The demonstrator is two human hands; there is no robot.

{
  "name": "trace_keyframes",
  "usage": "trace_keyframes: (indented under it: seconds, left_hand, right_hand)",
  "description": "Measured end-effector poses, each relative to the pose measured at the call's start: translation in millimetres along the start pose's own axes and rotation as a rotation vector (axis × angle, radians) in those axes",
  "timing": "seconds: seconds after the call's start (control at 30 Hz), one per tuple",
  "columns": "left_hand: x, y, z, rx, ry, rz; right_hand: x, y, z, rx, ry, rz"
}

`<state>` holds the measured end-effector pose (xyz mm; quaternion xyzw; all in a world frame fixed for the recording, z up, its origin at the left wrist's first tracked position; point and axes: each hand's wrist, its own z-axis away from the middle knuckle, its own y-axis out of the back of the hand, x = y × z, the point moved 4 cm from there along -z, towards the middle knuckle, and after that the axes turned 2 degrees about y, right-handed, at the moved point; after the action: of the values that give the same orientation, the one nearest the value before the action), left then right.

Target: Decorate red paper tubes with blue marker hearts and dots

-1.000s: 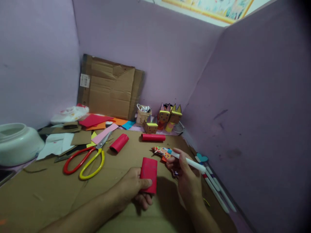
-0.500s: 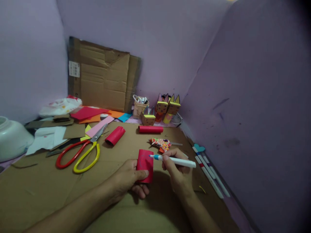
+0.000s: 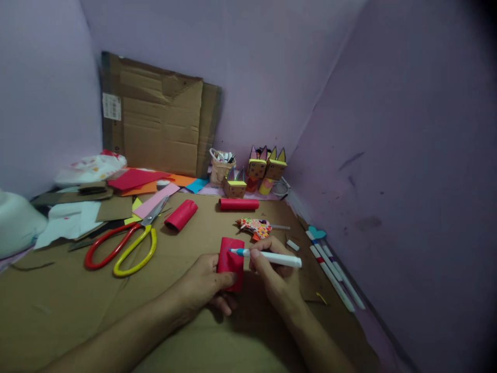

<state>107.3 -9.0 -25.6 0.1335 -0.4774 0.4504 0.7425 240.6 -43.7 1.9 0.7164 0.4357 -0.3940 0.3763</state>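
My left hand (image 3: 212,282) is closed on a red paper tube (image 3: 232,264), its thumb across the lower front. Faint drawn lines show on the tube's face. Between the fingers of my right hand (image 3: 277,269) is a white marker (image 3: 281,259) with a blue tip, which meets or nearly meets the tube's upper part. Beyond the hands lies a flower-patterned glue gun (image 3: 256,227). Two more red tubes rest farther back, a wider one (image 3: 181,215) at the left and a slim one (image 3: 238,204) in the middle.
Large scissors (image 3: 135,241) with red and yellow handles lie at the left, near coloured paper (image 3: 140,178) and scraps. Several markers (image 3: 334,274) line the right wall. Cardboard cat figures (image 3: 235,187) and a pen basket (image 3: 222,168) stand at the back. A white bowl (image 3: 19,223) sits far left.
My right hand has moved the marker's tip leftward across the red tube. My left hand still grips the tube. The whole view has shifted slightly.
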Motion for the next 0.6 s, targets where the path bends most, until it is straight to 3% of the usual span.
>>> trace_keyframes:
  seconds: [0.37, 0.47, 0.6]
  left_hand:
    - [0.0, 0.1, 0.4, -0.005, -0.009, -0.015]
    - [-0.9, 0.3, -0.5, -0.017, -0.018, -0.022]
    - [-3.9, 1.4, -1.3, -0.015, -0.028, -0.019]
  right_hand:
    - [-2.8, -0.6, -1.9, 0.000, -0.003, 0.063]
    - [-0.8, -2.1, -1.3, -0.012, -0.042, -0.033]
    - [2.8, 3.4, -6.2, 0.145, -0.065, -0.240]
